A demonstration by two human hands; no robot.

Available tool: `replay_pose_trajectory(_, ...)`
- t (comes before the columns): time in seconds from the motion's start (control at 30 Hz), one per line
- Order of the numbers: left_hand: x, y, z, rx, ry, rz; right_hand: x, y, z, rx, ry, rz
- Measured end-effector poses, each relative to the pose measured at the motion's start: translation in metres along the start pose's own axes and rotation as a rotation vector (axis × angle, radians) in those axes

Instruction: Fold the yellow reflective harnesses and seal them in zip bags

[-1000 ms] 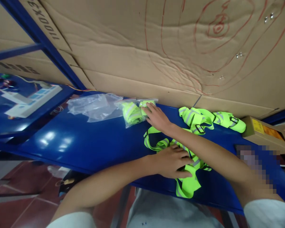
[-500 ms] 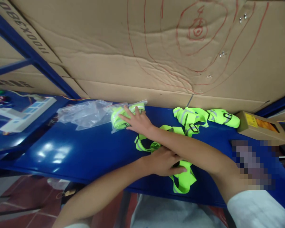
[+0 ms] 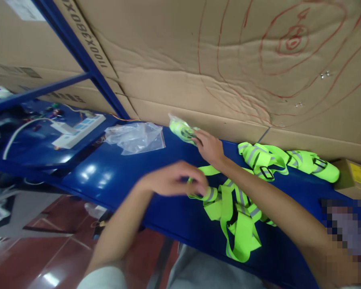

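Bag [image 3: 180, 129] near centre is clamped by its end in right hand [image 3: 212, 149], likely for control; left hand's [image 3: 168, 179] grip, blurred, I cannot tell.

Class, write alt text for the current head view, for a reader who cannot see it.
The right hand holds a bagged neon strap at the back of a blue table; the blurred left hand is near loose straps. Clear plastic lies left, more straps right, against cardboard.
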State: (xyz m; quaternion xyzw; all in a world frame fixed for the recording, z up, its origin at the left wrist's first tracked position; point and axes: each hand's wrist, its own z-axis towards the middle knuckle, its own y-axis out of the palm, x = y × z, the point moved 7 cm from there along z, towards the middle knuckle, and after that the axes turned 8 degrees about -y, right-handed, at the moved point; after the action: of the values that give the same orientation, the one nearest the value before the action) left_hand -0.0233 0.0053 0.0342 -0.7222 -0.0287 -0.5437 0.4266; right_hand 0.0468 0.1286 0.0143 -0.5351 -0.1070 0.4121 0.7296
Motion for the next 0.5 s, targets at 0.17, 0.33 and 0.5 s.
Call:
replay_pose_trajectory(0.17,-0.135,-0.137,-0.096,0.881,-0.915,0.474,0.015,-0.021,0.011,0.149,0.091,0.131)
replay_pose_trajectory(0.33,-0.190,-0.115,-0.084,0.793,-1.162,0.538,-0.021,-0.031,0.038,0.165,0.005,0.053)
replay_pose_trajectory(0.5,-0.169,-0.037,-0.013,0.605,-0.978,0.619,-0.083,0.004,0.068,0.047,-0.207,-0.237)
